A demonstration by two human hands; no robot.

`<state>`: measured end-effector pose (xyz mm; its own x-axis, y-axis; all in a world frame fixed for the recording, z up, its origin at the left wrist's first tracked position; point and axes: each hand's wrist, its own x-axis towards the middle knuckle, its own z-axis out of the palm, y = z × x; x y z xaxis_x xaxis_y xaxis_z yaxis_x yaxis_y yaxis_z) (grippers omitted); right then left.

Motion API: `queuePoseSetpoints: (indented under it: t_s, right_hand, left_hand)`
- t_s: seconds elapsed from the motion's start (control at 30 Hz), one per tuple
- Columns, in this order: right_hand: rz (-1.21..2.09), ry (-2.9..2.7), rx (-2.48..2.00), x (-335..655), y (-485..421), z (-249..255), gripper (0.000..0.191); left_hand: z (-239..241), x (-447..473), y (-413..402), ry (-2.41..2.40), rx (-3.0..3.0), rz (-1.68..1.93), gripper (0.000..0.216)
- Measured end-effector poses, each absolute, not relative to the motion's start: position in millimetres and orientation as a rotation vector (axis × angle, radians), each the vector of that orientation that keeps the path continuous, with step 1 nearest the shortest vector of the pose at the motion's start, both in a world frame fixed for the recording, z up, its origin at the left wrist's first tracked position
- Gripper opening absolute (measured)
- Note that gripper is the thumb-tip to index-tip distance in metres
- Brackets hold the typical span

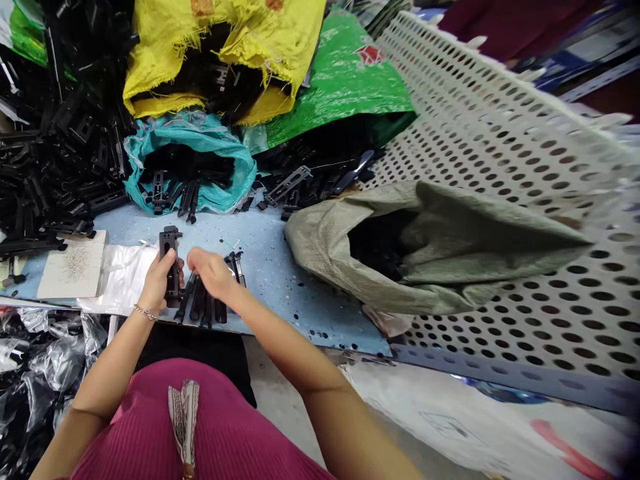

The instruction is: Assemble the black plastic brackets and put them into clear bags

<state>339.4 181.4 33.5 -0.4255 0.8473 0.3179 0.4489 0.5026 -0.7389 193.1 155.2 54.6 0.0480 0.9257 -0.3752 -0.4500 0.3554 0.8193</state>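
In my left hand (159, 280) a long black slotted plastic part (170, 263) stands nearly upright, gripped between thumb and fingers. My right hand (213, 272) is just to its right, with fingers curled inward in a pinch; whatever is between the fingertips is hidden or too small to name. Below and beside the right hand lies a small bunch of narrow black plastic pieces (207, 308) at the table's front edge. A thin clear plastic bag (125, 277) lies flat by the left hand.
Black parts heap up (45, 173) at left. A teal sack (240, 177), a yellow sack (295, 47) and a green sack (345, 93) lie behind. An open grey-green sack (320, 233) rests on the right, against a perforated white panel (475, 113). A pale board (75, 267) lies left on the blue tabletop (270, 267).
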Motion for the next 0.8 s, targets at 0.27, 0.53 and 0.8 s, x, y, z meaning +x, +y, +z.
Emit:
queuePoseSetpoints:
  t_s: [0.27, 0.53, 0.8]
  right_hand:
    - [0.388, -2.355, -1.080, 336, 143, 11, 0.049]
    - [0.649, -1.995, -1.911, 331, 283, 33, 0.057]
    - [1.253, -1.306, -1.771, 323, 329, 23, 0.051]
  left_hand:
    - [36, 182, 165, 1.214, 0.814, 1.281, 0.068]
    - [-30, 174, 153, 1.635, 1.424, 0.958, 0.047]
    - [-45, 203, 140, 1.474, 1.505, 1.053, 0.057]
